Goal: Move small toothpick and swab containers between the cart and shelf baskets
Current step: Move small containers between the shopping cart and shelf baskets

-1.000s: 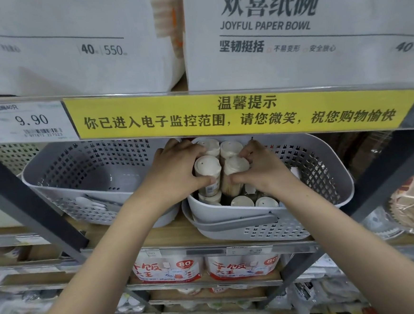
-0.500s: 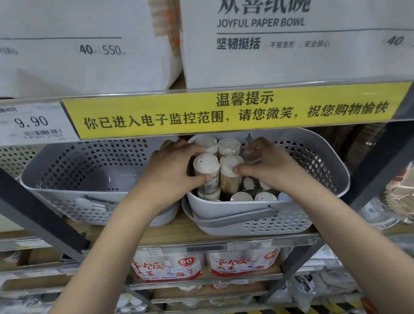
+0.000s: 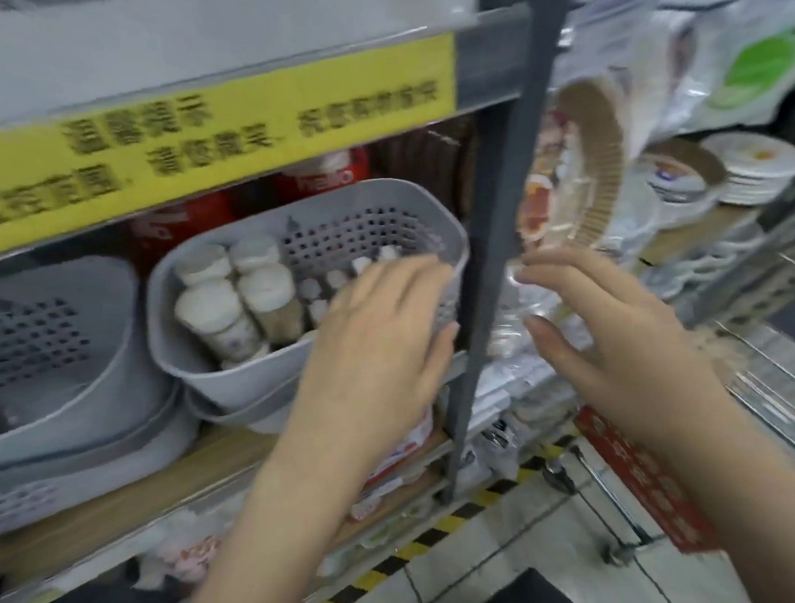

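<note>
On shelf, right-hand grey basket (image 3: pixel 230 376) holds white-capped containers (image 3: pixel 225 310), upright-ish, caps tilted toward camera. Left hand (image 3: pixel 380 345) & right hand (image 3: pixel 598 333) both open, fingers relaxed, holding nothing.

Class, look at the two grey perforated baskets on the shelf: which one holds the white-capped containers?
The right-hand basket, just left of the dark upright post. White-capped containers fill it; no containers show in the left basket.
</note>
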`<state>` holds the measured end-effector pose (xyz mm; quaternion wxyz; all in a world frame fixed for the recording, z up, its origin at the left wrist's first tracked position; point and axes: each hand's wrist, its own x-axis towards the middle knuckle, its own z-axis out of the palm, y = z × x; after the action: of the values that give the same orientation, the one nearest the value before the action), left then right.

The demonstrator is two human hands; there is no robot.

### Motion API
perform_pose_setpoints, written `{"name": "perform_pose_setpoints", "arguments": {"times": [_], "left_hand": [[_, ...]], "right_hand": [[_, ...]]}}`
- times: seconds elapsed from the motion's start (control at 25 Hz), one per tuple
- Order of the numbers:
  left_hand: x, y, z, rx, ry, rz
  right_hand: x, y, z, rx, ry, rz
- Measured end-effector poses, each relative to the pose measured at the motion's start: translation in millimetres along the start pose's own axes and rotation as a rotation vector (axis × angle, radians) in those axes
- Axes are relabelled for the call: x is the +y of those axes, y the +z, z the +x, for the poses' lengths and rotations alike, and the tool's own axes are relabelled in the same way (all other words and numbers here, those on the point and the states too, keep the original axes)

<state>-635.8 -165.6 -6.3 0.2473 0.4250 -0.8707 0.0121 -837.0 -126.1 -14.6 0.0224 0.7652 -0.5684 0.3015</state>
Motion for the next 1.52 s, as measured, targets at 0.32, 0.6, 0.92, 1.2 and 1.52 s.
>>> {"name": "perform_pose_setpoints", "arguments": {"times": [0.32, 0.6, 0.92, 1.2, 1.52], "left_hand": [[145, 133, 31, -0.357, 0.35, -0.228], [238, 234, 44, -0.649, 0.205, -0.339], [215, 309, 81, -0.811, -0.178, -0.369], [247, 416, 207, -0.957, -0.033, -0.31], [345, 564, 294, -1.008, 0.084, -0.395]], "right_hand": [[126, -59, -203, -0.043, 0.764, -0.117], [201, -71, -310, -0.232, 1.045, 0.0], [305, -46, -267, -0.378, 0.981, 0.16], [417, -60, -260, -0.332, 1.229, 0.169], [584, -31, -253, -0.46, 1.368, 0.265]]}}
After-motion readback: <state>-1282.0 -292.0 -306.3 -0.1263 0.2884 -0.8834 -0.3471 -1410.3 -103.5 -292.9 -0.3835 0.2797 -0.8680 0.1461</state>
